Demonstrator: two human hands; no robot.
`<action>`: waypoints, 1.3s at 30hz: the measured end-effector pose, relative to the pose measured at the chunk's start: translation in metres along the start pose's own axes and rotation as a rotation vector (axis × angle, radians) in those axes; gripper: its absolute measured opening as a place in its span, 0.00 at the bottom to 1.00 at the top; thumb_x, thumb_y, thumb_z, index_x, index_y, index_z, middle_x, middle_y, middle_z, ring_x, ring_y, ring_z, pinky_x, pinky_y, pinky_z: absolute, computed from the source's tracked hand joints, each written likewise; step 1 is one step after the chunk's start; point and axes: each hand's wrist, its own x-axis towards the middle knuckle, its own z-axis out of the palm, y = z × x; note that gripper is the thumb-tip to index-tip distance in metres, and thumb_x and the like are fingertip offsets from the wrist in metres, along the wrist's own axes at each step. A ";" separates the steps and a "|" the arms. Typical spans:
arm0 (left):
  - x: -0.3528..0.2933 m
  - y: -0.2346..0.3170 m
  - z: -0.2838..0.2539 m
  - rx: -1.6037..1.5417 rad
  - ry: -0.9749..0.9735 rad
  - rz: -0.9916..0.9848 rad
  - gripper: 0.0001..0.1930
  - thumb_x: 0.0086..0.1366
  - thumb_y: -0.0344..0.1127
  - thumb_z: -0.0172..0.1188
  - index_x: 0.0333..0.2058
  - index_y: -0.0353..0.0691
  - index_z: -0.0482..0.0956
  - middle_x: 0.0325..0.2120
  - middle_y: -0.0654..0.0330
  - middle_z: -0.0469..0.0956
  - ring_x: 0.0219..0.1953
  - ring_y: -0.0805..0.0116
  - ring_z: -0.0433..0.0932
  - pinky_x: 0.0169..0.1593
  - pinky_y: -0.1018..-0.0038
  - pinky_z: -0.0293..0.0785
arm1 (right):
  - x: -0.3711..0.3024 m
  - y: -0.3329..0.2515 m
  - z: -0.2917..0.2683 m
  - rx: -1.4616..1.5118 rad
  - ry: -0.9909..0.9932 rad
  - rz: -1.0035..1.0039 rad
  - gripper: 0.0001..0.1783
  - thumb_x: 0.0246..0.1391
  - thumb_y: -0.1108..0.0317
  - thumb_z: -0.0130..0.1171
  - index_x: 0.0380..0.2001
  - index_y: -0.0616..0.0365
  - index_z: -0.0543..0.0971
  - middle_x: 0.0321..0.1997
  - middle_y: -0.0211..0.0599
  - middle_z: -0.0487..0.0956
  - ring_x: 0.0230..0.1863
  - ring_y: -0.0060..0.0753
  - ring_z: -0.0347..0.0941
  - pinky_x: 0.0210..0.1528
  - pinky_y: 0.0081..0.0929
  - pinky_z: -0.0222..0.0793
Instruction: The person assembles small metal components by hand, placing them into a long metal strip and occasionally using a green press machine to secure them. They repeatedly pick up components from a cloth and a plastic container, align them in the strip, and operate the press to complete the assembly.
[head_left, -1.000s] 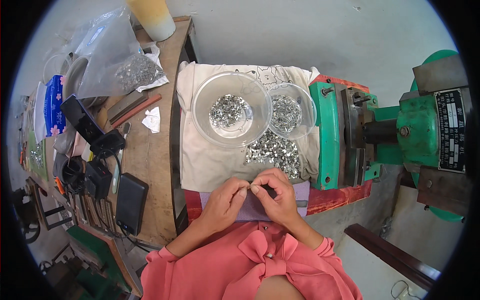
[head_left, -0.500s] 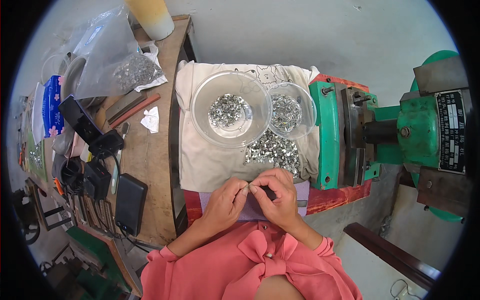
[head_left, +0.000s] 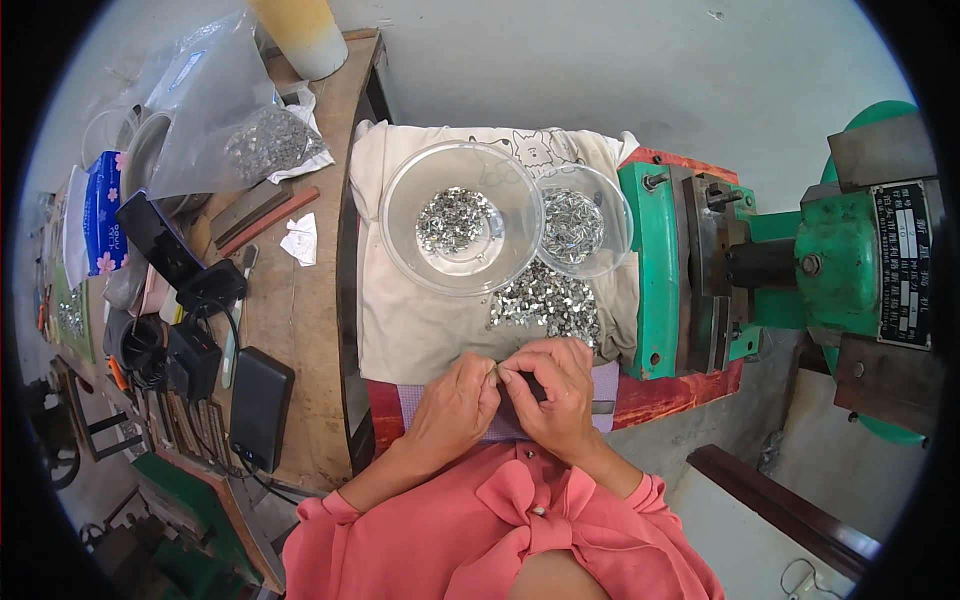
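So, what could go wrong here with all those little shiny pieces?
The left hand and right hand meet at the fingers; anything pinched there, too small to make out, might slip.
The right hand is near the loose pile on the cloth; a brush could scatter it.
That pile lies beside the small clear tub, so pieces might get mixed.

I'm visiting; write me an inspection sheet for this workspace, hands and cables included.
Surface: beige printed cloth, red stand showing beneath.
Job's things: large round clear plastic tub and small round clear plastic tub, both holding silvery metal pieces; loose silvery metal pile.
Clutter: clear plastic bag and flat black device on brown wooden table.
Hands: left hand and right hand meet at fingertips; anything pinched is unclear.
Cables: black cable on table.
Surroundings: green metal machine; pale wall.
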 end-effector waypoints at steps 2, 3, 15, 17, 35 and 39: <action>0.000 -0.002 0.002 -0.009 0.019 -0.003 0.07 0.66 0.28 0.56 0.41 0.34 0.70 0.31 0.47 0.73 0.33 0.42 0.77 0.35 0.54 0.74 | 0.000 0.001 0.001 -0.021 0.008 -0.012 0.07 0.47 0.73 0.69 0.31 0.55 0.81 0.35 0.32 0.78 0.38 0.38 0.72 0.47 0.36 0.60; 0.001 -0.003 0.004 -0.014 0.028 -0.009 0.07 0.66 0.28 0.56 0.41 0.35 0.70 0.31 0.47 0.74 0.33 0.42 0.77 0.34 0.54 0.74 | 0.000 0.001 0.002 -0.033 0.014 -0.016 0.08 0.46 0.74 0.69 0.31 0.55 0.81 0.35 0.32 0.78 0.38 0.37 0.72 0.47 0.36 0.60; 0.006 -0.009 0.007 -0.012 -0.019 -0.097 0.05 0.67 0.28 0.53 0.38 0.34 0.73 0.28 0.41 0.77 0.32 0.36 0.77 0.34 0.53 0.73 | 0.000 0.008 0.012 -0.073 0.031 -0.013 0.08 0.45 0.74 0.69 0.30 0.55 0.80 0.35 0.34 0.78 0.38 0.38 0.73 0.48 0.36 0.60; 0.007 -0.010 0.005 -0.032 -0.026 -0.101 0.05 0.67 0.28 0.52 0.38 0.34 0.73 0.28 0.41 0.77 0.32 0.36 0.77 0.34 0.53 0.73 | 0.001 0.008 0.013 -0.059 0.024 0.001 0.08 0.45 0.74 0.69 0.30 0.55 0.80 0.35 0.34 0.78 0.38 0.39 0.73 0.48 0.36 0.60; 0.014 -0.024 -0.012 -0.623 -0.247 -0.370 0.12 0.74 0.33 0.45 0.34 0.35 0.74 0.21 0.63 0.69 0.23 0.71 0.68 0.29 0.73 0.64 | 0.010 0.014 0.006 0.012 -0.044 0.058 0.03 0.53 0.71 0.66 0.32 0.55 0.83 0.34 0.32 0.79 0.39 0.38 0.73 0.49 0.35 0.60; 0.017 -0.019 -0.017 -0.884 -0.312 -0.540 0.12 0.76 0.36 0.45 0.35 0.39 0.74 0.20 0.75 0.61 0.21 0.85 0.55 0.25 0.84 0.51 | 0.012 0.015 0.004 0.013 -0.032 0.063 0.03 0.53 0.71 0.66 0.32 0.54 0.84 0.34 0.32 0.79 0.39 0.37 0.73 0.48 0.35 0.60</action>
